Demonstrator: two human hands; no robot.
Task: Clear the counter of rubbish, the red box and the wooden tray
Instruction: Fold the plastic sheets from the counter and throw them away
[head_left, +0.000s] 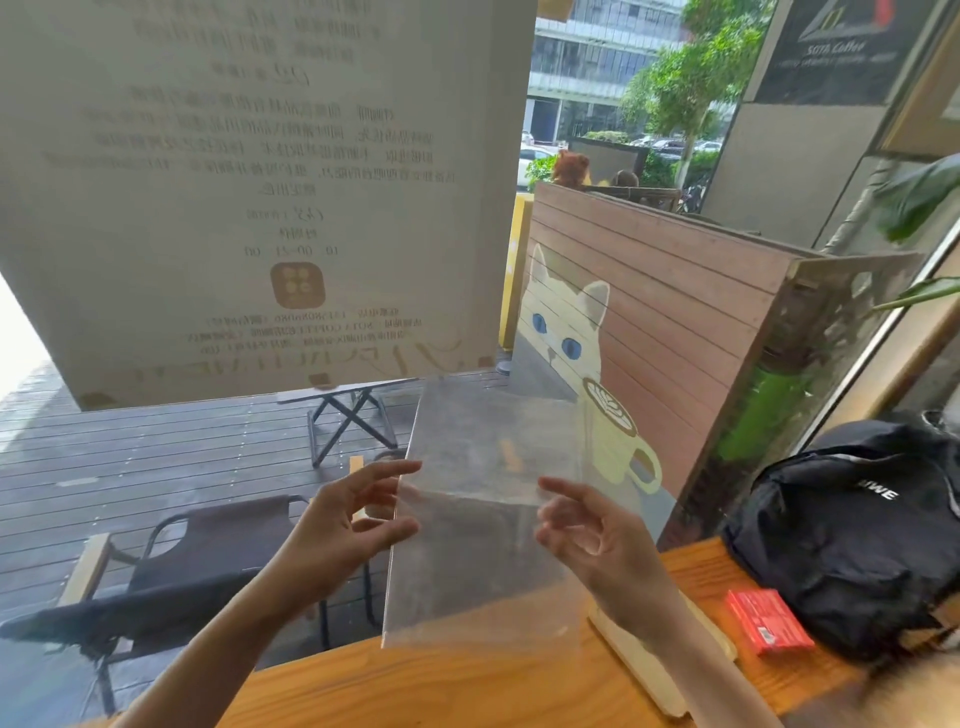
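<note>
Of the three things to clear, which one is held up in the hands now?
The clear plastic bag, gripped by both hands. The red box and the wooden tray lie on the counter.

- A clear plastic bag (483, 509), flat and see-through, is held upright above the counter's near edge.
- The red box (768, 619) lies flat on the wooden counter.
- The pale wooden tray (644, 660) lies beside it.

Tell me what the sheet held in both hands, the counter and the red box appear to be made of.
Sheet: thin clear plastic, probably a bag; the deck and mural show through it. Counter: wood, smooth orange-brown finish with visible grain. Red box: likely printed cardboard with a slight sheen; too small to confirm.
</note>
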